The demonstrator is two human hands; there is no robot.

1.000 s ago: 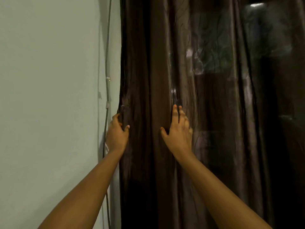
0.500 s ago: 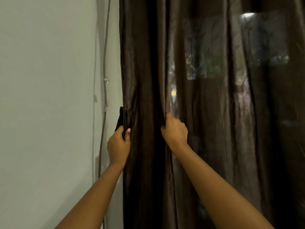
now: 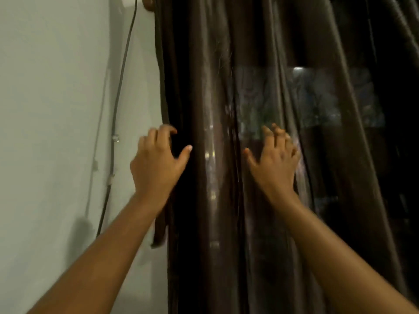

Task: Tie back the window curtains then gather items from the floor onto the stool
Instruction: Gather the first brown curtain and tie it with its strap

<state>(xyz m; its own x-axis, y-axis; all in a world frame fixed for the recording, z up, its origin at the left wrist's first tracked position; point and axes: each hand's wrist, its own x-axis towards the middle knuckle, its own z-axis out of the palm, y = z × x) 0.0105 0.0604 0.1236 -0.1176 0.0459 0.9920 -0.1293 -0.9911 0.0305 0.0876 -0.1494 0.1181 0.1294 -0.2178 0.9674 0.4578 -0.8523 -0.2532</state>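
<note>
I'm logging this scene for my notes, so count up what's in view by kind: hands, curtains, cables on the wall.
Hands: 2, the left hand and right hand, both open at the curtain
Curtains: 1, the dark brown curtain
Cables: 1, the dark cable running down the pale wall
Total: 4

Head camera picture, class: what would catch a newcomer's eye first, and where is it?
The dark brown curtain fills the middle and right, hanging in glossy folds. Two bare hands reach up to it with fingers spread: the left hand at its left edge, the right hand further in. Left of the curtain, a thin cable runs down the pale wall.
</note>
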